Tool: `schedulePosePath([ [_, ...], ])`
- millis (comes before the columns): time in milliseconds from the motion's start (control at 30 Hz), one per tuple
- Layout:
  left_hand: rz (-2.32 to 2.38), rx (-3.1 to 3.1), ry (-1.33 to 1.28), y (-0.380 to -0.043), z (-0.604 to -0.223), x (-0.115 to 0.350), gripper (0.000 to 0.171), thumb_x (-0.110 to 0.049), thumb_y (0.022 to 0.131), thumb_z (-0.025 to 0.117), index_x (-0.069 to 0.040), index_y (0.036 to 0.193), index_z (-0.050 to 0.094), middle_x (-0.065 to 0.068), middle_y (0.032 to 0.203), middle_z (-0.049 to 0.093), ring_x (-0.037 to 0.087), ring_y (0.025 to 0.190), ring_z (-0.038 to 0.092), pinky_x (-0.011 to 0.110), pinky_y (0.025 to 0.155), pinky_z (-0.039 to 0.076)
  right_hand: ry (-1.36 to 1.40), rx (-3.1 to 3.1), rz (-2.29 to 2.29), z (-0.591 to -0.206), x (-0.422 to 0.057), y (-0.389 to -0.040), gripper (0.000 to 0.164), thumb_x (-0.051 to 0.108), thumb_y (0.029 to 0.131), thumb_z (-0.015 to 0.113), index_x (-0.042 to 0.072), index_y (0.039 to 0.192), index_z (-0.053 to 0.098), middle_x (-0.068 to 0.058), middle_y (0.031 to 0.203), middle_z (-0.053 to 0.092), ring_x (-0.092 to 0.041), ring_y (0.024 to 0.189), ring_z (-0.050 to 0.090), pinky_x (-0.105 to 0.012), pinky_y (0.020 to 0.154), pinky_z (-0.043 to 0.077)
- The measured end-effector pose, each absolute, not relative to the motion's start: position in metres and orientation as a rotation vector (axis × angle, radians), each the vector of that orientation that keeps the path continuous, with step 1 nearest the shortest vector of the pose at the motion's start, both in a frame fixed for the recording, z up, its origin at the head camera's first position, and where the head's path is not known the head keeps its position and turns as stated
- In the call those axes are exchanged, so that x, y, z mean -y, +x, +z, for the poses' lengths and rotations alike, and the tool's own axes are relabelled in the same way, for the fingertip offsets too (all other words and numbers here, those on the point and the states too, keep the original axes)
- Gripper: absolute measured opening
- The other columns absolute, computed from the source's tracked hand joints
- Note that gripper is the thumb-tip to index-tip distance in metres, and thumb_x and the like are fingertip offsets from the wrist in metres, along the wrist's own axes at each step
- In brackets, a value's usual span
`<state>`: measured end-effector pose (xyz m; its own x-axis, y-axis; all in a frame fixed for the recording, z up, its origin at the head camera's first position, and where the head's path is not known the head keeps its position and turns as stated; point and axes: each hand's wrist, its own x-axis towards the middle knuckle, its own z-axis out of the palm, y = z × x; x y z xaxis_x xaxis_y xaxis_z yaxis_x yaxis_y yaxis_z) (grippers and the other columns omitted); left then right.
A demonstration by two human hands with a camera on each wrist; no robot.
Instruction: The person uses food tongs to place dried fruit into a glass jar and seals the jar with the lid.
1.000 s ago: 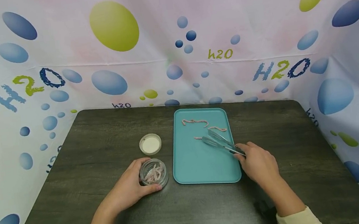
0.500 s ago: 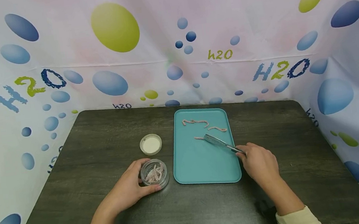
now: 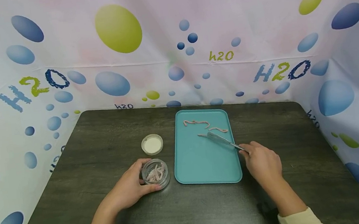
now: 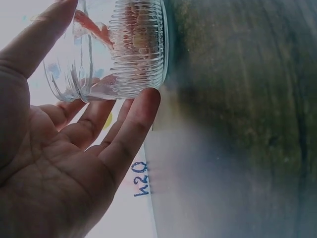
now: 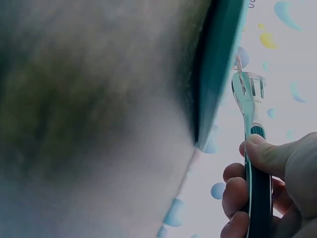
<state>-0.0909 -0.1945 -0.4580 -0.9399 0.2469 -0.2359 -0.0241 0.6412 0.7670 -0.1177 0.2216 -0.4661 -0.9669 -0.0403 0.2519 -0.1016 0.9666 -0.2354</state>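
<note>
My left hand [image 3: 127,187] holds a small open glass jar [image 4: 99,91] with several pale pink, worm-like strips [image 3: 155,172] inside. Its thumb and fingers lie around the jar's side. In my right hand [image 3: 264,161] is a pair of metal tongs [image 5: 258,183] with dark handles, gripped between thumb and curled fingers. The slotted ends of the tongs are pressed together over the turquoise tray [image 3: 202,165], with a short pinkish strip [image 3: 203,135] sticking out at their tip. Farther back on the tray lie more strips [image 3: 197,122], including a curved one [image 3: 218,129] at the right.
A round lid [image 3: 152,144] with a pale inside lies behind the jar, left of the tray. The dark wooden table [image 3: 103,143] runs back to a printed white curtain [image 3: 154,66], which also hangs at both sides.
The tongs, spread apart one second ago, have come together on the short strip. That strip and the tongs' tip have shifted slightly back and right. My left hand stays on the jar.
</note>
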Motion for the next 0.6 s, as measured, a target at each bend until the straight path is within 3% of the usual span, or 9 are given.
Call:
schedulePosePath([
  [333,1.214,-2.519,0.194,-0.094,-0.456,0.194,0.089,-0.037,0.086,0.095,-0.01,0.155,0.045,0.018,0.149,0.057,0.019,0.104,0.074,0.039,0.09,0.06,0.137,2.729,0.365,-0.452,-0.22,-0.109,0.026,0.017,0.094,0.085,0.012,0.119,0.084,-0.002,0.079,0.063,-0.014,0.05,0.034,-0.031,0.045,0.029],
  [600,1.222,-2.499,0.174,-0.092,-0.456,0.195,0.09,-0.038,0.088,0.093,-0.01,0.157,0.042,0.02,0.155,0.052,0.024,0.11,0.075,0.043,0.094,0.06,0.2,2.658,0.357,-0.436,-0.207,-0.095,0.024,0.018,0.095,0.084,0.014,0.119,0.085,-0.002,0.079,0.061,-0.012,0.049,0.03,-0.028,0.045,0.024],
])
